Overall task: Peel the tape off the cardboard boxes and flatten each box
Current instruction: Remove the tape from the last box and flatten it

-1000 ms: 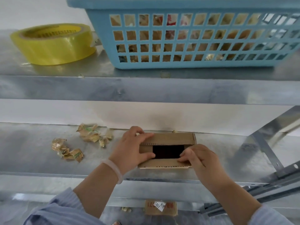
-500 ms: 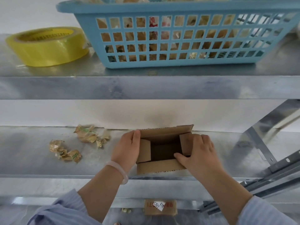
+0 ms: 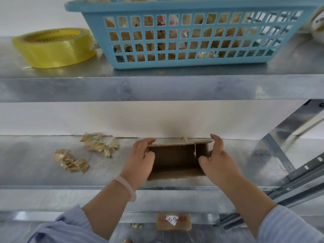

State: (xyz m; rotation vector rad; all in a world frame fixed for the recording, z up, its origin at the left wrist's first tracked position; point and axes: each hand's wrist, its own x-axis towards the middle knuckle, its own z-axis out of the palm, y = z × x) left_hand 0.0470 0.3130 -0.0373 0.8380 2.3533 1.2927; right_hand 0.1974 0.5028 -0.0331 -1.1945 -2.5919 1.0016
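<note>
Cardboard box (image 3: 175, 162) on lower shelf (image 3: 35, 163), top open. L hand (image 3: 140, 160) grips its left end; R hand (image 3: 219, 162) grips right end w/ thumb inside.

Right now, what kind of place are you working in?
Likely a warehouse or packing storeroom: bare galvanized metal shelving, a roll of yellow packing tape beside a full blue basket on the upper shelf, and crumpled tape scraps left of the cardboard box on the lower shelf.
</note>
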